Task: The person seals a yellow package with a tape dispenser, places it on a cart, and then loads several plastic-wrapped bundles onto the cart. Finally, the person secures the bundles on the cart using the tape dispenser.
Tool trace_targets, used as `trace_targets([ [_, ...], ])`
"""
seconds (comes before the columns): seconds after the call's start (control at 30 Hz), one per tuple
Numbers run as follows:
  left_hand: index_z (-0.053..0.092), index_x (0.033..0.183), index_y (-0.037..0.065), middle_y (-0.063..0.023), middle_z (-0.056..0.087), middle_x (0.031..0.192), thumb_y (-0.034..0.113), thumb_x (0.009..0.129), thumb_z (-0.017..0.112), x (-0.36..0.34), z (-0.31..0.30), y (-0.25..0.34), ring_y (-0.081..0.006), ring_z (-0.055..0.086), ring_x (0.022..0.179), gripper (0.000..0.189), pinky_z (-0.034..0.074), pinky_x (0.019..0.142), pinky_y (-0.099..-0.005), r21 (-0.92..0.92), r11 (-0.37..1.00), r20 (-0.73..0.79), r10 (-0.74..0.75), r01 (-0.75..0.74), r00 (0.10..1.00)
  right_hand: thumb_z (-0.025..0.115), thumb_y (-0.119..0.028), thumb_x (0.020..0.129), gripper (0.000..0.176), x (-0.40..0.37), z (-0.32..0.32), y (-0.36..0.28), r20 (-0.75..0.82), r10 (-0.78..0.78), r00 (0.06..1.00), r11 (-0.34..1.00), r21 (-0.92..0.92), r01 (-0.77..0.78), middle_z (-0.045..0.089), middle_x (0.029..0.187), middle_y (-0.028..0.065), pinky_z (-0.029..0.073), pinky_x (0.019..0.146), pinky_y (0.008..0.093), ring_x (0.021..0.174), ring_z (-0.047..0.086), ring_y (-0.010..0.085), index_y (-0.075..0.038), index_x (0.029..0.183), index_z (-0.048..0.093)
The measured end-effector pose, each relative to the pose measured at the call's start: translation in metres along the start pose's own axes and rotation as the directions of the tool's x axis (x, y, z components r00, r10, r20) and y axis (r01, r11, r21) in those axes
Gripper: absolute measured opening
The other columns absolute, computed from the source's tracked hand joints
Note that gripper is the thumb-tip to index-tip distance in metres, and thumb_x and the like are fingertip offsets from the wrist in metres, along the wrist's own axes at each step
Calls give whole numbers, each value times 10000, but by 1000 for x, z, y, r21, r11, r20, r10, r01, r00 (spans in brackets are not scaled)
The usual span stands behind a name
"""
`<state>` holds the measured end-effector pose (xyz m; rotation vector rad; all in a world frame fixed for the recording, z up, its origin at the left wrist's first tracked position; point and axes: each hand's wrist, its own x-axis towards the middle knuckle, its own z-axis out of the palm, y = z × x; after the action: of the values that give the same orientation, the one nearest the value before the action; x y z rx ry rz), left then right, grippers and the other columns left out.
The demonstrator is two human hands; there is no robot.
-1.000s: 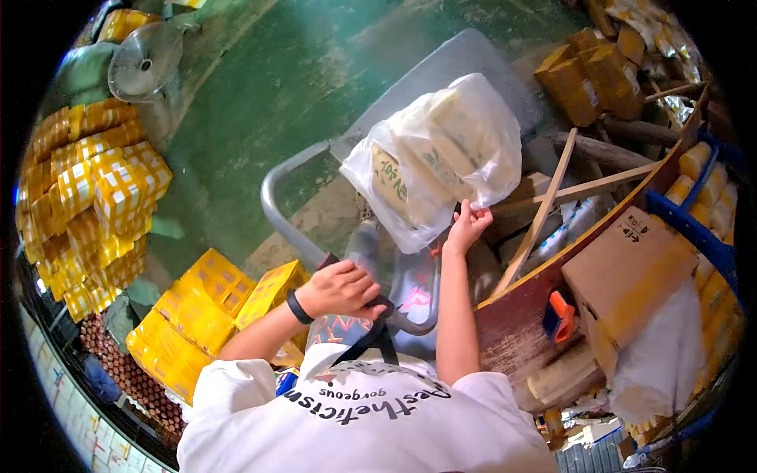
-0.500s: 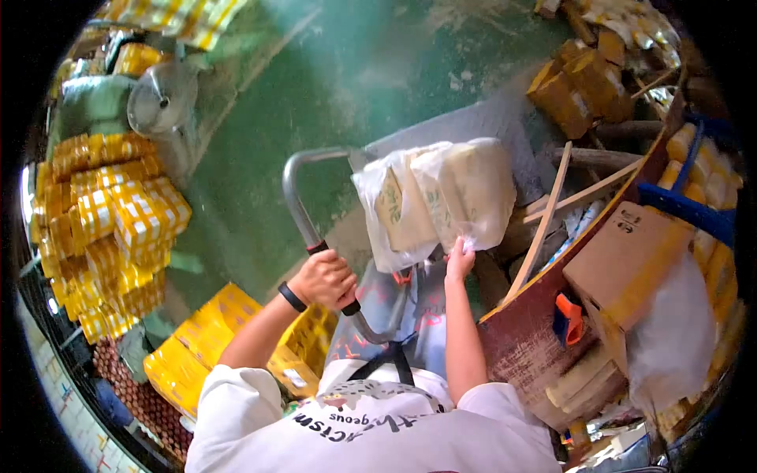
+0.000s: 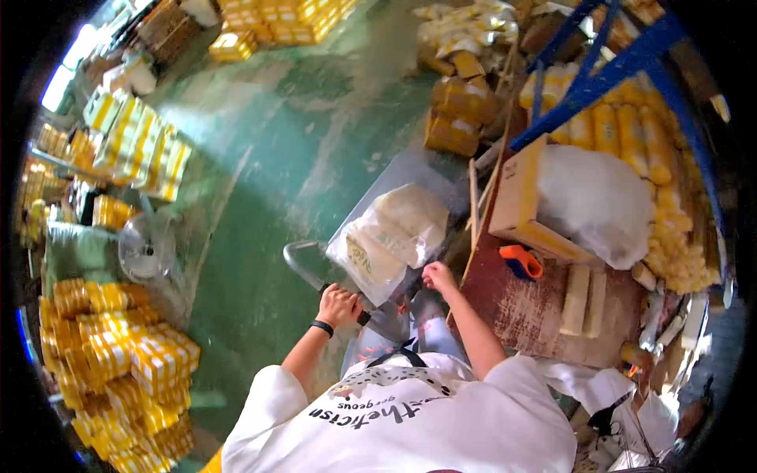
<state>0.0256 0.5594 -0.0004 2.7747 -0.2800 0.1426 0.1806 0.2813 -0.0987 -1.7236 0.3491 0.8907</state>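
Observation:
My left hand (image 3: 340,306) is wrapped round the black grip of a bent metal cart handle (image 3: 302,260). A clear plastic bag (image 3: 398,232) with pale, block-like contents lies on the grey cart platform (image 3: 404,172) in front of me; green print shows through the film. My right hand (image 3: 439,277) is at the near right corner of this bag, its fingers curled in. Whether a bit of the film is between those fingers cannot be made out.
Yellow-taped boxes (image 3: 130,355) are piled at the left beside a roll of clear film (image 3: 147,246). To the right, a worn red board (image 3: 544,311) bears an open carton (image 3: 516,193), an orange-and-blue tape dispenser (image 3: 520,262) and wooden strips (image 3: 583,299). Blue metal bars (image 3: 603,79) rise behind.
My view has turned right, with the cart now angled differently. My left hand stays on the handle. My right hand has drawn in a little towards me at the bag's corner.

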Motion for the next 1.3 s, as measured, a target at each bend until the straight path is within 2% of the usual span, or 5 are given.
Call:
trace_targets([
  [0.13, 541, 507, 113, -64, 583, 557, 211, 707, 543, 3, -1, 11, -206, 565, 562, 222, 405, 650, -332, 3, 998, -49, -63, 63, 997, 602, -174, 838, 153, -102, -41, 8, 296, -395, 870, 835, -279, 474, 616, 790, 27, 486, 609, 261, 691, 585, 114, -46, 917, 582],
  [0.43, 597, 530, 86, -82, 601, 590, 239, 773, 497, 0, 11, 40, -239, 568, 673, 305, 393, 754, -368, 145, 959, -114, -227, 242, 967, 624, -231, 818, 321, -160, -248, 14, -433, -350, 830, 690, -719, -84, 608, 957, 131, 505, 651, 339, 771, 613, 253, -42, 1062, 535],
  [0.73, 599, 704, 63, -94, 612, 766, 194, 786, 510, -1, 7, 86, -250, 555, 824, 178, 338, 985, -399, 233, 888, 13, -410, 396, 912, 589, -269, 847, 543, -118, -264, -37, -38, -328, 944, 283, -957, 60, 361, 1368, 122, 324, 1024, 436, 1272, 317, 305, -54, 1299, 377],
  [1.07, 576, 707, 67, -72, 612, 757, 168, 731, 570, -9, 4, 172, -274, 570, 911, 104, 405, 927, -360, 198, 870, -102, -440, 452, 892, 641, -262, 818, 230, -190, -219, -54, 259, -353, 899, 831, 528, 174, 614, 778, 43, 462, 613, 327, 646, 569, 158, -34, 848, 624],
  [1.3, 594, 687, 91, -93, 601, 622, 204, 757, 542, -3, 33, 147, -263, 606, 776, 143, 491, 742, -404, 353, 822, 133, -516, 446, 846, 655, -311, 809, 296, -181, -178, -53, 455, -250, 854, 901, 432, 34, 573, 631, 62, 472, 584, 268, 551, 560, 141, -36, 839, 553],
])
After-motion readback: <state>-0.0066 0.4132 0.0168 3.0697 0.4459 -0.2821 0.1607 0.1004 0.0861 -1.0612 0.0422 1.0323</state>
